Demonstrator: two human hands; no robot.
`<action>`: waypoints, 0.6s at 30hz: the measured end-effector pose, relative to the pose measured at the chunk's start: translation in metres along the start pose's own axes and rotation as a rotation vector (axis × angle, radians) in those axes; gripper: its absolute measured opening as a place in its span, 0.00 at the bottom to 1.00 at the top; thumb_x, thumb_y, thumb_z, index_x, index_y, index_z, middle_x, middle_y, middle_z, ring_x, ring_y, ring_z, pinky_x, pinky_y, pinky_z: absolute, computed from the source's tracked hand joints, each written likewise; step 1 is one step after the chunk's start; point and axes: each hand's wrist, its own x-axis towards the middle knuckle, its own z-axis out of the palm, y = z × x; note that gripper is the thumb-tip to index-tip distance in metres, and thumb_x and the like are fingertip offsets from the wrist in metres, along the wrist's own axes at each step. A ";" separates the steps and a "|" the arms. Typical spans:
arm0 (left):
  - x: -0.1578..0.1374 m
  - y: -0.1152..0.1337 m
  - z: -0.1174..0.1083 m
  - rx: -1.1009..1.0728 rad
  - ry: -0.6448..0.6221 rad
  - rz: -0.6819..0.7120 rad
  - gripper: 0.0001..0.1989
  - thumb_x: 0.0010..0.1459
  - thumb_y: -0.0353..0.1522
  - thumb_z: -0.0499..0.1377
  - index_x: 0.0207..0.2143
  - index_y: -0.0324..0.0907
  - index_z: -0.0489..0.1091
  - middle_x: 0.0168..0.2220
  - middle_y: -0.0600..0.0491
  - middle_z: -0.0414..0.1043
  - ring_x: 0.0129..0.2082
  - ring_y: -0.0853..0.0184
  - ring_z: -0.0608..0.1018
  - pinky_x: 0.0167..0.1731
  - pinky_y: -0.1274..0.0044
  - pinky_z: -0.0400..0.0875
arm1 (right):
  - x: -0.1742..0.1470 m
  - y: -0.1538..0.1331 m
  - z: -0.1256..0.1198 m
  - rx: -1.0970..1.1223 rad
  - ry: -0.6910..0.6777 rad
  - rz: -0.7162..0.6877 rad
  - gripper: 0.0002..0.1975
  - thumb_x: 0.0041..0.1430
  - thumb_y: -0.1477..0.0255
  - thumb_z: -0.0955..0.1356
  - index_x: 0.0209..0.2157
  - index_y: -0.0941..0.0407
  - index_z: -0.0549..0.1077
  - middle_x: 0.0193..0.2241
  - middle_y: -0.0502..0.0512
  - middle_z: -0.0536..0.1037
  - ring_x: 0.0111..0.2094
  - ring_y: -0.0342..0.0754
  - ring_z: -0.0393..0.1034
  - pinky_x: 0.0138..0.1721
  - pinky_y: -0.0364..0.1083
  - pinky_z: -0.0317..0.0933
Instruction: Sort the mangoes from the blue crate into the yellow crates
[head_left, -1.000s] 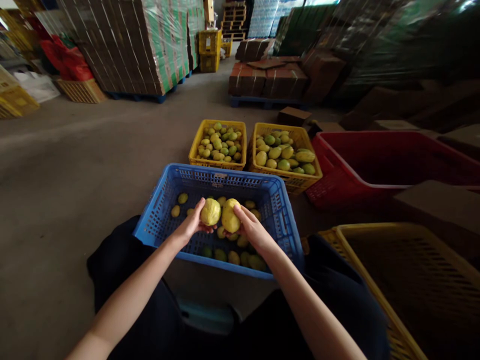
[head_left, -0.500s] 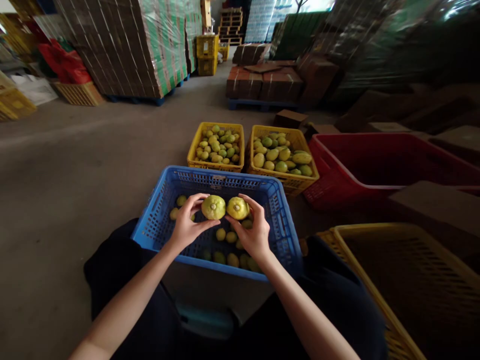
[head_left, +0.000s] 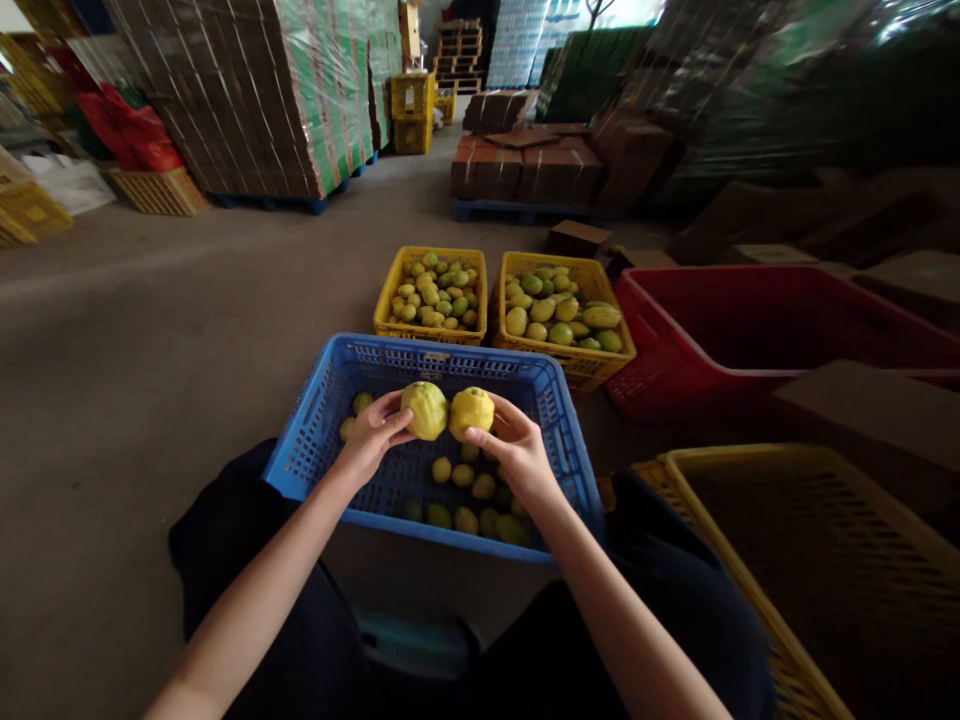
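Note:
My left hand (head_left: 366,440) is closed around a yellow-green lemon (head_left: 426,412), with the thumb on its near side. A yellower lemon (head_left: 471,414) with bumpy skin is gripped between the thumb and fingers of my right hand (head_left: 526,458). The two lemons are side by side, almost touching, above a blue plastic crate (head_left: 442,352). Inside that crate lie several loose green and yellow lemons (head_left: 463,475), mostly toward the near and right side. My hands and forearms hide part of its contents.
Two yellow crates (head_left: 481,300) (head_left: 501,285) full of lemons stand just beyond the blue crate. To the right are a large red bin (head_left: 645,375) and a yellow crate (head_left: 697,500). Wrapped box stacks (head_left: 330,110) and a pallet of flat cartons (head_left: 525,175) stand farther back.
Both lemons have been turned in my fingers, so the ends that faced me now point upward or away. My thumbs have shifted to the near sides of the fruit.

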 end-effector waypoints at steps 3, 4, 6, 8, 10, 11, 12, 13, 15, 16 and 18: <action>0.003 -0.003 -0.001 -0.164 0.016 -0.128 0.19 0.45 0.39 0.68 0.37 0.40 0.70 0.33 0.54 0.73 0.31 0.68 0.77 0.28 0.76 0.77 | 0.003 0.001 -0.002 0.230 0.007 0.206 0.22 0.40 0.61 0.76 0.39 0.53 0.74 0.32 0.50 0.77 0.33 0.48 0.73 0.34 0.47 0.69; 0.003 -0.003 -0.001 -0.186 0.013 -0.147 0.17 0.46 0.38 0.68 0.36 0.40 0.69 0.32 0.54 0.73 0.29 0.69 0.77 0.28 0.76 0.77 | 0.004 0.001 -0.002 0.278 0.005 0.242 0.21 0.40 0.60 0.76 0.36 0.53 0.73 0.30 0.50 0.77 0.31 0.47 0.73 0.32 0.46 0.68; 0.004 -0.003 -0.001 -0.202 0.010 -0.167 0.16 0.47 0.38 0.68 0.35 0.39 0.70 0.30 0.55 0.73 0.28 0.70 0.77 0.28 0.76 0.77 | 0.005 0.002 -0.002 0.327 -0.015 0.281 0.19 0.42 0.58 0.75 0.32 0.55 0.72 0.28 0.49 0.76 0.29 0.46 0.72 0.32 0.46 0.69; 0.004 -0.002 -0.001 -0.185 0.027 -0.166 0.17 0.46 0.38 0.68 0.35 0.38 0.71 0.31 0.54 0.73 0.28 0.70 0.77 0.28 0.78 0.76 | 0.005 0.003 0.000 0.321 -0.023 0.297 0.18 0.44 0.57 0.74 0.30 0.55 0.72 0.27 0.49 0.75 0.30 0.46 0.72 0.33 0.47 0.70; 0.003 0.000 0.000 -0.132 0.048 -0.160 0.20 0.45 0.39 0.69 0.38 0.38 0.72 0.34 0.52 0.75 0.31 0.68 0.78 0.29 0.79 0.75 | 0.004 0.004 0.002 0.284 -0.005 0.292 0.17 0.45 0.57 0.74 0.30 0.55 0.73 0.28 0.49 0.75 0.33 0.46 0.72 0.34 0.46 0.70; 0.003 0.000 0.000 -0.092 0.056 -0.163 0.21 0.44 0.39 0.69 0.39 0.38 0.73 0.36 0.51 0.75 0.33 0.67 0.78 0.31 0.79 0.75 | 0.004 0.004 0.003 0.256 0.001 0.288 0.17 0.45 0.57 0.74 0.31 0.54 0.73 0.29 0.49 0.76 0.34 0.46 0.71 0.34 0.45 0.70; 0.002 0.000 0.001 -0.051 0.059 -0.170 0.23 0.42 0.38 0.70 0.41 0.38 0.73 0.37 0.49 0.76 0.35 0.65 0.78 0.33 0.78 0.74 | 0.003 0.004 0.004 0.226 0.000 0.288 0.17 0.44 0.57 0.74 0.31 0.54 0.74 0.30 0.50 0.76 0.35 0.46 0.71 0.34 0.45 0.69; 0.002 -0.001 0.001 -0.016 0.054 -0.181 0.25 0.41 0.38 0.71 0.42 0.38 0.73 0.38 0.49 0.76 0.37 0.64 0.78 0.35 0.77 0.74 | 0.003 0.004 0.004 0.199 -0.007 0.292 0.18 0.43 0.58 0.75 0.32 0.54 0.75 0.31 0.50 0.76 0.35 0.47 0.71 0.34 0.45 0.69; 0.001 -0.003 0.001 0.013 0.032 -0.207 0.27 0.38 0.37 0.72 0.42 0.37 0.73 0.40 0.47 0.76 0.39 0.62 0.78 0.38 0.74 0.73 | 0.002 0.004 0.005 0.177 -0.027 0.308 0.19 0.40 0.59 0.76 0.34 0.55 0.76 0.32 0.51 0.77 0.34 0.47 0.72 0.34 0.46 0.69; 0.001 -0.004 0.000 0.004 0.016 -0.218 0.27 0.38 0.38 0.72 0.42 0.37 0.73 0.39 0.47 0.76 0.39 0.62 0.78 0.39 0.73 0.72 | 0.002 0.005 0.004 0.186 -0.033 0.319 0.20 0.39 0.59 0.76 0.34 0.55 0.77 0.32 0.51 0.77 0.33 0.47 0.72 0.34 0.46 0.68; 0.003 -0.006 -0.001 -0.048 -0.003 -0.233 0.26 0.38 0.40 0.72 0.39 0.38 0.73 0.37 0.48 0.76 0.38 0.62 0.78 0.39 0.73 0.72 | 0.003 0.006 0.003 0.226 -0.033 0.345 0.21 0.38 0.59 0.76 0.33 0.56 0.77 0.32 0.53 0.78 0.33 0.48 0.72 0.34 0.46 0.67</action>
